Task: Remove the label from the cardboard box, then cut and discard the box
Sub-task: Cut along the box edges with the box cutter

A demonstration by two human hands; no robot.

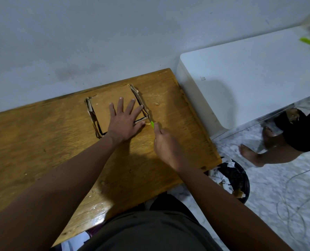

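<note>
Plainly, the cutting stage is in hand; the cardboard box lies flattened on the wooden worktop, toward its far edge near the wall, and no label can be made out on the face that shows, so the label step is judged to be done, though the underside is hidden. The box is pinned by the left hand, which is spread wide and flat, palm down, fingers fanned across the brown panel; the right hand is closed around a small green cutter, whose tip is set at the near right corner of the box, just beside the left thumb. Ragged, crushed side walls can be seen along the left and right edges of the panel, and dark gaps show along the near edge, so some cuts or tears are judged to have been made already; the box is nevertheless still in one piece, as far as can be told. What is left, by this reckoning, is the rest of the cutting and the discarding; a black bin, already holding scraps of paper and card, stands on the floor just off the right corner of the worktop, within easy reach. A small crumb of card lies on the worktop near the box.
</note>
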